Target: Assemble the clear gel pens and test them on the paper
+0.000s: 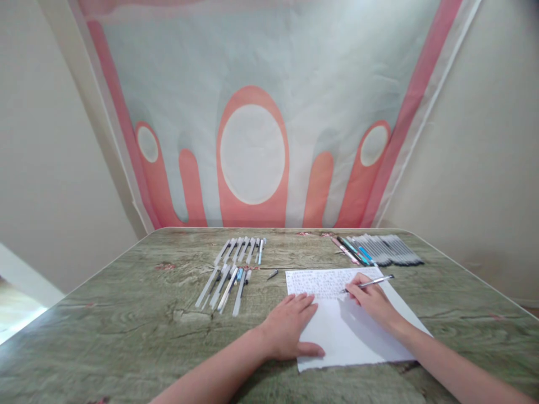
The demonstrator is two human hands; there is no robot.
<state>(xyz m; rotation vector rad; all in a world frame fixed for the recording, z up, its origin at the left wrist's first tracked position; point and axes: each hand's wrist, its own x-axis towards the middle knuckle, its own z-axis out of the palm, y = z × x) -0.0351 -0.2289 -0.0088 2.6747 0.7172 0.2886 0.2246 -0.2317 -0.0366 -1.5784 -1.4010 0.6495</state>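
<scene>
A white sheet of paper (349,336) lies on the table, its upper part covered with lines of small handwriting. My right hand (370,300) grips a pen (377,281), its tip at the written lines and its dark end pointing up to the right. Flat across the paper's left edge rests my left hand (290,328), fingers stretched out and thumb apart. Just beyond it, left of the sheet, is a small dark pen cap or clip (273,274), too small to make out surely.
Two rows of pens, an upper one (238,251) and a lower one (223,287), lie left of the paper. Behind the sheet are a dense row of grey pens (387,249) and several coloured pens (351,251). A printed cloth (181,73) hangs behind the wood-patterned table (126,314).
</scene>
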